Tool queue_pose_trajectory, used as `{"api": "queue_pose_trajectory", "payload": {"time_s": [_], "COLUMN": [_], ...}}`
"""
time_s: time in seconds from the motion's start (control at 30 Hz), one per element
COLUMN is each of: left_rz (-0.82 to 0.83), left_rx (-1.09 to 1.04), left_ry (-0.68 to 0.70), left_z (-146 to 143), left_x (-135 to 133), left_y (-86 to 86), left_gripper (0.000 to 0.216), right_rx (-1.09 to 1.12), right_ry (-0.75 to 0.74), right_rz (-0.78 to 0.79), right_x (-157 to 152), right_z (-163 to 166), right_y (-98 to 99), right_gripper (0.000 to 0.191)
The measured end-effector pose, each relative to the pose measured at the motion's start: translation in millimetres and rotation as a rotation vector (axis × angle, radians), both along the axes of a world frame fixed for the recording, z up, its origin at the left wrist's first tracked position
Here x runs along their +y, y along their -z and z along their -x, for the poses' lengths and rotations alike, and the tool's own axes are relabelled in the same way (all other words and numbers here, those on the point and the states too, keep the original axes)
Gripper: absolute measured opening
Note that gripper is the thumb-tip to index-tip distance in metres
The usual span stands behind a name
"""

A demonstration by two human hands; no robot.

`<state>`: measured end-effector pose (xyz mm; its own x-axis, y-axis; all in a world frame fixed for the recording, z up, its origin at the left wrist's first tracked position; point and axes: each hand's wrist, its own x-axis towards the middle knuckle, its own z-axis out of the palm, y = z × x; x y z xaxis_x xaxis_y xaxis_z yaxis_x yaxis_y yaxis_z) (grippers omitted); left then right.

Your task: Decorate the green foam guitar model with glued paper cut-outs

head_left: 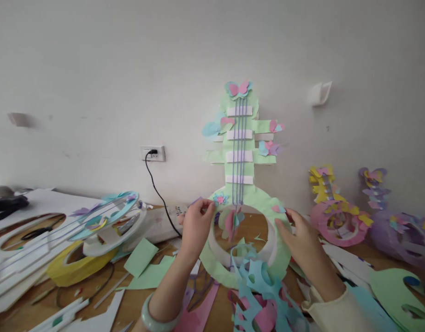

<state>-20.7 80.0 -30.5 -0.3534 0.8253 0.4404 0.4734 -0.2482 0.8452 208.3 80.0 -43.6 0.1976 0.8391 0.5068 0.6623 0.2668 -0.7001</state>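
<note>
A pale green paper guitar [240, 193] stands upright in front of me, leaning near the wall. Purple strings run down its neck over white paper strips, and paper butterflies decorate its head and pegs. My left hand [198, 226] pinches the left rim of its round body beside a small blue-and-pink flower [220, 198]. At the right rim, my right hand [298, 233] grips the edge between thumb and fingers, near a pink-and-blue paper butterfly [279, 208]. Blue cut-out paper [257, 286] covers the lower front of the body.
A yellow-and-pink paper guitar [340, 221] and a purple one [399, 235] lean at the right. White boards, a yellow paper ring [81, 267] and green scraps [150, 272] crowd the left. A black cord [157, 189] hangs from the wall socket [153, 153].
</note>
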Motion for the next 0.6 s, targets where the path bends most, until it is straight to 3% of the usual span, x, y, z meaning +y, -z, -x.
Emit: {"api": "queue_pose_trajectory", "payload": {"time_s": [0.17,0.33,0.6], "left_rz": [0.031,0.048,0.069], "left_rx": [-0.042,-0.076,-0.104], "left_ry": [0.013,0.043,0.038], "left_z": [0.8,1.5,-1.6], "left_x": [-0.9,1.2,5.3], "left_y": [-3.9,-2.3,4.8], "left_gripper": [0.018,0.019,0.022], "right_rx": [0.098,0.366,0.446], "right_ry": [-0.145,-0.339,-0.417], "right_rz": [0.09,0.228,0.288], "right_x": [4.2,7.1,6.0], "right_z": [-9.6,-18.6,-24.1], "right_y": [3.5,7.5,4.1], "right_gripper": [0.033,0.036,0.038]}}
